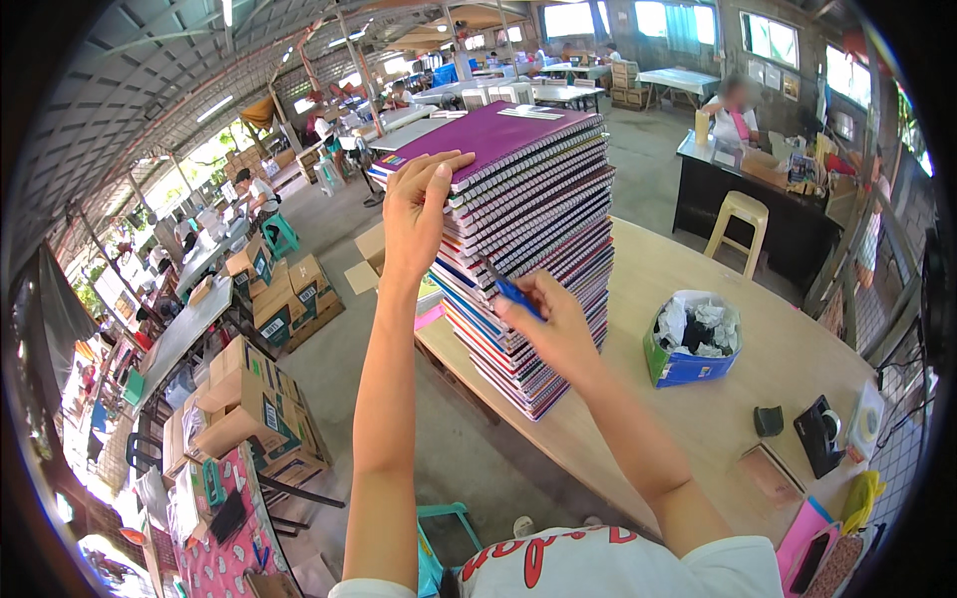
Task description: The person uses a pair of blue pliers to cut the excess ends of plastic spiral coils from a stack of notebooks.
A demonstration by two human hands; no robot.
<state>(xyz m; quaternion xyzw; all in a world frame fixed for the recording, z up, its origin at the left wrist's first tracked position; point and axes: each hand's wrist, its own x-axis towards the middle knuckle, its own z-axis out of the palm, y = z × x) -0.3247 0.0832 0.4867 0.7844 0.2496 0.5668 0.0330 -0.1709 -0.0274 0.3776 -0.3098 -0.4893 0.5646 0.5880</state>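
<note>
A tall stack of wire-bound notebooks [528,239] stands on the wooden table, spiral edges toward me. Its top one is a purple notebook [488,135]. My left hand [424,194] grips the near left corner of this notebook, with the fingers bent over the cover and the thumb beside the spiral. Against the spirals about midway up the stack, my right hand [553,319] is closed around a blue-handled tool [520,299] that looks like pliers. Its narrow dark tip reaches the wire edge of one notebook; which loop it touches is too small to tell.
On the light wooden table [648,439], right of the stack, sits a blue-green box [698,339] of crumpled paper. A black tape dispenser [819,434] lies farther right. Cardboard boxes [244,419] stand at left. Beyond the table are a cream stool [740,231] and a seated person [733,120].
</note>
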